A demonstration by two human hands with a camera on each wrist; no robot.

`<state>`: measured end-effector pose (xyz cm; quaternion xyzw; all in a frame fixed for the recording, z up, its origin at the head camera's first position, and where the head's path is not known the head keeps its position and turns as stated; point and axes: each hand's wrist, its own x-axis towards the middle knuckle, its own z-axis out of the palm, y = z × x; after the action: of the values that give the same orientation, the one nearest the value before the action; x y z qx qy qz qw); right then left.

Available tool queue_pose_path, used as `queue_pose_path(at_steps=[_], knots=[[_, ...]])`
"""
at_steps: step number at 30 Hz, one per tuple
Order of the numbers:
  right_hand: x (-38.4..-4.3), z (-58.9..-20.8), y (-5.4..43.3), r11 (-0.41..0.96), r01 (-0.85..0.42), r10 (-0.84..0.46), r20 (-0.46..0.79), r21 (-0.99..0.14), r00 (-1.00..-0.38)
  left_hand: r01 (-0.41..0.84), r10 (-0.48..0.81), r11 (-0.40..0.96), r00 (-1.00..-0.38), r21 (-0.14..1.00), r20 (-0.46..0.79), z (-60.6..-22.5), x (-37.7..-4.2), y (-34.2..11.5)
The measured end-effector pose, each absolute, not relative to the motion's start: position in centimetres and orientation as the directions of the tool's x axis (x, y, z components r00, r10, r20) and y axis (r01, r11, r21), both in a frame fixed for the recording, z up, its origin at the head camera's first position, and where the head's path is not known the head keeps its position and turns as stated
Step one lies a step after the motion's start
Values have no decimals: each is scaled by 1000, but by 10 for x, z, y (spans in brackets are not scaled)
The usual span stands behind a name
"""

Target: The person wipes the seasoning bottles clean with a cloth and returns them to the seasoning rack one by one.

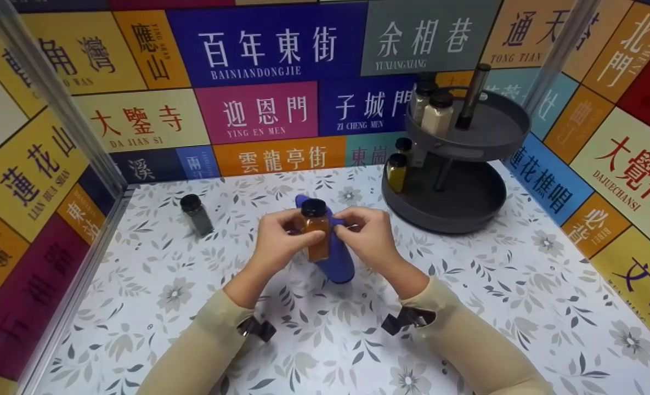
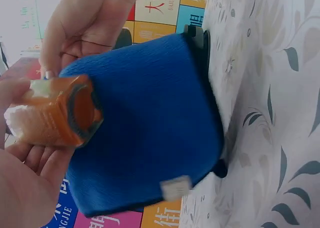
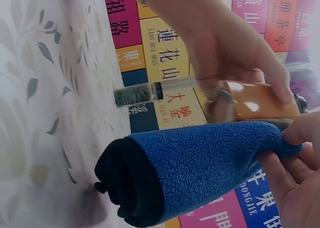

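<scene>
My left hand grips a square glass spice jar of orange powder with a black lid, held upright above the table. Beside it my right hand pinches the upper edge of a blue cloth, which hangs down between the hands. In the left wrist view the cloth spreads out broad, with dark edging and a small white label; the jar's base faces that camera. The right wrist view shows the cloth hanging folded, close alongside the jar.
A jar of dark green herbs stands on the flowered table at the left. At the back right is a two-tier black rack; a pale-filled jar stands on its upper tier, a yellow-green one below. Sign-printed panels enclose the table.
</scene>
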<state>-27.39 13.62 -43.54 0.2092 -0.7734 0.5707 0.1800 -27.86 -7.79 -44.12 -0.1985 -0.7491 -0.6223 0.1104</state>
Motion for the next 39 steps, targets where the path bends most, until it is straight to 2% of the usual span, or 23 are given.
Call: queue_pose_path(at_steps=[7, 17, 26, 31, 39], knots=[[-275, -431, 141, 238, -563, -128, 549, -791, -826, 422, 239, 178, -895, 889, 377, -441, -280, -80], [-277, -431, 142, 204, -525, -191, 492, -826, -849, 424, 294, 191, -885, 885, 361, -438, -282, -85], [-270, -428, 138, 212, -600, -193, 569, -772, -800, 433, 150, 218, -900, 875, 409, -436, -283, -85], [-269, -432, 135, 221, -539, -171, 512, -813, -842, 427, 124, 184, -904, 885, 410, -436, -286, -86], [-278, -442, 130, 279, -433, -266, 365, -857, -892, 422, 79, 160, -907, 893, 414, -430, -283, -93]])
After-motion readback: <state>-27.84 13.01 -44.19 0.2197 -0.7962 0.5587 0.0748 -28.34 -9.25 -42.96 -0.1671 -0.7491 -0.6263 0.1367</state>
